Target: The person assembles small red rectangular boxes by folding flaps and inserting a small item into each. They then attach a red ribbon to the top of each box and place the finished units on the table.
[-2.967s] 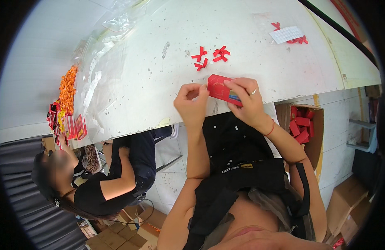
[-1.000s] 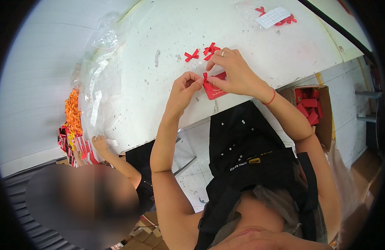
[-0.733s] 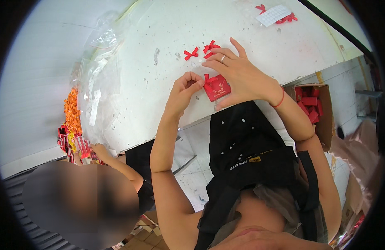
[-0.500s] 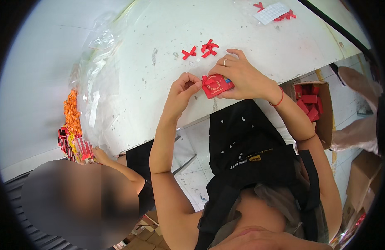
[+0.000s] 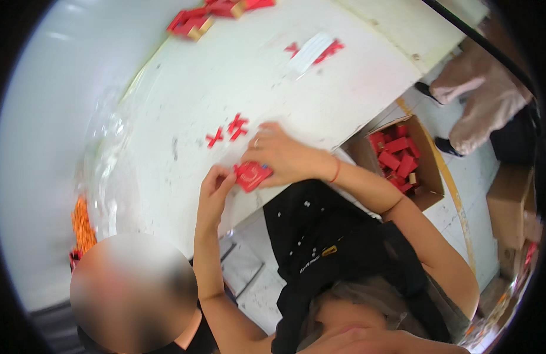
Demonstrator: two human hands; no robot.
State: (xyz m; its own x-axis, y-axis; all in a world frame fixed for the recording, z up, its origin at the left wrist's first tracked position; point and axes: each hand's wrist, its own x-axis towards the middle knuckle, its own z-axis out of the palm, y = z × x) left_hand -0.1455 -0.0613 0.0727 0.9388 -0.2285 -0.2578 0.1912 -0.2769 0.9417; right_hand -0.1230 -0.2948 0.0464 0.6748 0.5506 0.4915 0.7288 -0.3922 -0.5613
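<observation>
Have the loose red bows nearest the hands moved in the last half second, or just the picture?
No, not noticeably. The loose bows still lie just right of the grey mark on the table; the camera's view shifted.

A packing workshop is suggested: bows (image 5: 238, 127) are laid on a scuffed worktop (image 5: 320, 103), boxes (image 5: 191, 25) are piled by its far left edge, more are heaped in a carton (image 5: 425, 171) beside its near edge, and the floor (image 5: 432, 122) is marked with a yellow line (image 5: 455, 200).
</observation>
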